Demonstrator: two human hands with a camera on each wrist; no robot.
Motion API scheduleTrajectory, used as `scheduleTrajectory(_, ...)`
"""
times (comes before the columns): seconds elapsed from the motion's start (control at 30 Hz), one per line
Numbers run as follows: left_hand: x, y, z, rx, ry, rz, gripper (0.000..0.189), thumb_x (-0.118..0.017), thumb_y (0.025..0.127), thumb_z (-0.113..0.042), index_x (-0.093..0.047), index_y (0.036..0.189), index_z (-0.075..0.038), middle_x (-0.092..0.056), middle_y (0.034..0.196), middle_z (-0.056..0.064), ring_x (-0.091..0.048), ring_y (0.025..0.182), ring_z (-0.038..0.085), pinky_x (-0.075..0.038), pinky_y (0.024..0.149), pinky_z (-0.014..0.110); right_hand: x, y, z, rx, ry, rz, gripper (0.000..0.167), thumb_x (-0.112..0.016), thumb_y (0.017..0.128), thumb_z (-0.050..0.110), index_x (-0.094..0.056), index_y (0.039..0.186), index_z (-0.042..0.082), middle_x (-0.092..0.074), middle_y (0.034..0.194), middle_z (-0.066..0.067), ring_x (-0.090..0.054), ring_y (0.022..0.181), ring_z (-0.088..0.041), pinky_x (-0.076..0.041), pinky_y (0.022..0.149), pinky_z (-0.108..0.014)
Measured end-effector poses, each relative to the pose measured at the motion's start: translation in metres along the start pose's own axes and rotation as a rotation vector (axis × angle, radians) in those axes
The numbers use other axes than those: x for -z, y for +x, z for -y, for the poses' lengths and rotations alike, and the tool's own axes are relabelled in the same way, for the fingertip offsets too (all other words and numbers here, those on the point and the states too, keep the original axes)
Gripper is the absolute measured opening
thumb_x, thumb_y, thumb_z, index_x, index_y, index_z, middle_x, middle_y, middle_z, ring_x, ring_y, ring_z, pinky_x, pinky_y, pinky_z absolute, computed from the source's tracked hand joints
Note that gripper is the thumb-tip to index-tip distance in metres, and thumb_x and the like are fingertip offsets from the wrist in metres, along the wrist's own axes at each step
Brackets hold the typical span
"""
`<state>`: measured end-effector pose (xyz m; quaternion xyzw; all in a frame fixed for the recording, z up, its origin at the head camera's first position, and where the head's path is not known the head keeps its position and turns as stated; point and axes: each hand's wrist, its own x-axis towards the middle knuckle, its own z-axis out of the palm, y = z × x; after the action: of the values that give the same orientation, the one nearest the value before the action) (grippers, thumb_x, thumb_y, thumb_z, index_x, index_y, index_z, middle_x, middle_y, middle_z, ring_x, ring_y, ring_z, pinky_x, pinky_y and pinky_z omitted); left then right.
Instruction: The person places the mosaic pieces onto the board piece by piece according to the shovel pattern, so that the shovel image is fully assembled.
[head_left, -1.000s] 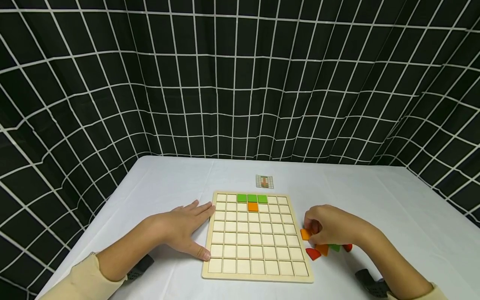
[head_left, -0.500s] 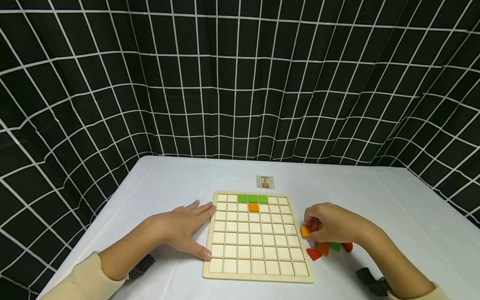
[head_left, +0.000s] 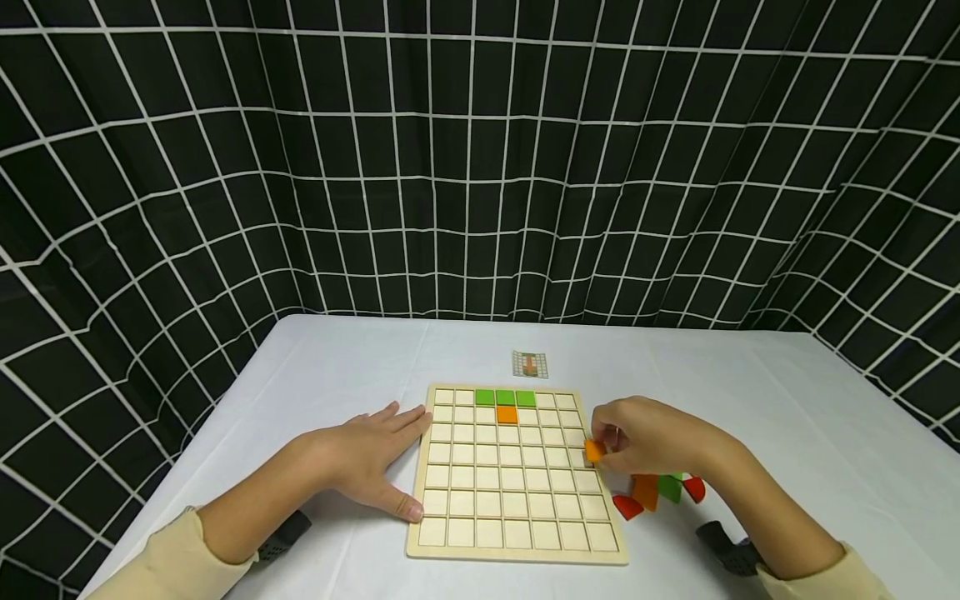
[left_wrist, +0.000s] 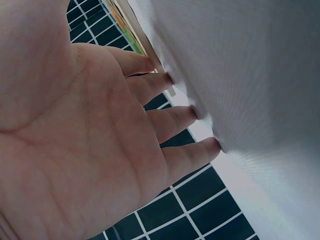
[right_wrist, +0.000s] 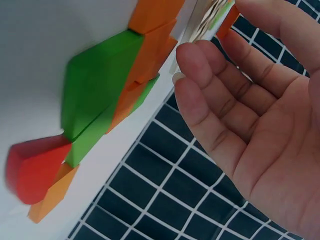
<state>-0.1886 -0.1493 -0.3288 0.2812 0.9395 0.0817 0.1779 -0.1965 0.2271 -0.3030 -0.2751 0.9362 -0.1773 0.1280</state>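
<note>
A wooden grid board [head_left: 517,554] lies flat on the table, with three green square tiles [head_left: 506,397] in its far row and one orange square tile [head_left: 507,414] below the middle one. My left hand [head_left: 367,458] lies spread on the cloth, thumb and fingertips touching the board's left edge; its palm side [left_wrist: 90,135] fills the left wrist view. Between thumb and finger my right hand [head_left: 648,437] pinches an orange tile [head_left: 594,451] over the board's right edge. In the right wrist view that hand [right_wrist: 260,100] has its other fingers curled, with the tile partly hidden.
Right of the board lie loose pieces: a red piece [head_left: 627,507], orange pieces [head_left: 645,492], green pieces [head_left: 670,487] and another red piece [head_left: 694,489]. A small pattern card [head_left: 529,364] lies behind the board. A black curtain with white grid lines [head_left: 480,167] surrounds the table.
My right hand has lifted the orange tile from beside the board and moved left and slightly away, uncovering more of the loose pieces. The left hand has stayed in place.
</note>
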Motion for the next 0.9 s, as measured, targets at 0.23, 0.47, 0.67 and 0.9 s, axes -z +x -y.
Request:
scheduleTrajectory(0.23, 0.000, -0.001, 0.000, 0.000, -0.001, -0.002, 0.122, -0.066, 0.071, -0.082, -0.020, 0.162, -0.014, -0.019, 0.166, 0.003, -0.012, 0.151, 0.035, -0.020, 0.117, 0.057, 0.002, 0.010, 0.008, 0.011, -0.008, 0.004, 0.018, -0.081, 0.081, 0.009, -0.066, 0.086, 0.016, -0.060, 0.079, 0.009, -0.056, 0.072, -0.012, -0.053, 0.060, -0.024)
scheduleTrajectory(0.47, 0.001, -0.002, 0.000, -0.003, -0.005, -0.002, 0.121, -0.067, 0.072, -0.081, -0.021, 0.162, -0.014, -0.019, 0.166, 0.003, -0.013, 0.151, 0.035, -0.020, 0.117, 0.057, 0.004, 0.019, 0.018, -0.001, -0.008, 0.015, 0.018, -0.083, 0.082, 0.013, -0.065, 0.086, 0.017, -0.062, 0.082, 0.008, -0.058, 0.073, -0.014, -0.053, 0.057, -0.025)
scheduleTrajectory(0.67, 0.001, -0.002, 0.000, -0.001, -0.003, 0.004, 0.121, -0.067, 0.072, -0.081, -0.020, 0.162, -0.014, -0.018, 0.166, 0.003, -0.012, 0.151, 0.035, -0.019, 0.118, 0.057, 0.005, 0.029, 0.025, 0.040, -0.041, 0.032, 0.017, -0.081, 0.082, 0.012, -0.066, 0.088, 0.016, -0.060, 0.080, 0.006, -0.055, 0.070, -0.012, -0.050, 0.058, -0.026)
scheduleTrajectory(0.9, 0.000, -0.001, 0.001, -0.006, 0.002, -0.001, 0.121, -0.066, 0.072, -0.082, -0.020, 0.162, -0.014, -0.019, 0.166, 0.003, -0.013, 0.151, 0.035, -0.020, 0.117, 0.058, 0.003, 0.043, 0.034, 0.106, -0.116, 0.033, 0.019, -0.082, 0.082, 0.014, -0.064, 0.085, 0.015, -0.053, 0.071, 0.006, -0.051, 0.070, -0.011, -0.042, 0.060, -0.027)
